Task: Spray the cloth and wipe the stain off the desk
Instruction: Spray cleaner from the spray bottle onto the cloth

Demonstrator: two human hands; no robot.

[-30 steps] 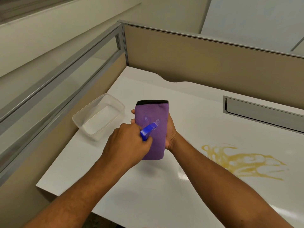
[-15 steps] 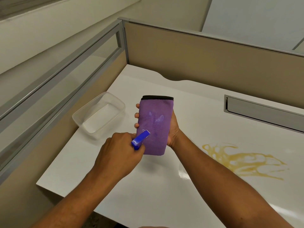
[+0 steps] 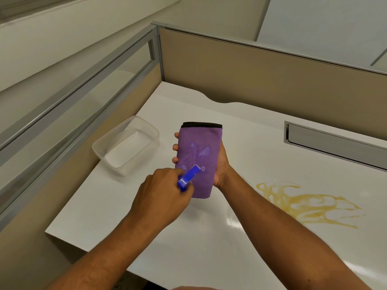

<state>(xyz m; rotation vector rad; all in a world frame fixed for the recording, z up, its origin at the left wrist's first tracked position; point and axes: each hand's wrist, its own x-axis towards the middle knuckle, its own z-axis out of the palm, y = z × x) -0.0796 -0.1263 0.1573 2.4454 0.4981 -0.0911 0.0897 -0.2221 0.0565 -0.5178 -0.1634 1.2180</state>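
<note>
My right hand (image 3: 221,164) holds a folded purple cloth (image 3: 200,147) with a black top edge upright above the white desk (image 3: 209,243). Several pale wet marks show on the cloth's face. My left hand (image 3: 161,195) is closed around a spray bottle, of which only the blue nozzle (image 3: 188,177) shows; it points at the lower part of the cloth and nearly touches it. A yellow-brown stain (image 3: 310,204) is smeared on the desk to the right of my right forearm.
A clear plastic container (image 3: 125,146) sits empty at the desk's left side. Beige partition walls with metal frames close off the back and left. A grey cable tray slot (image 3: 335,143) lies at the back right. The desk's front-left corner is near my left forearm.
My left hand with the nozzle has dropped lower and slightly back from the cloth. More wet marks have appeared on the cloth, which my right hand has raised a little.
</note>
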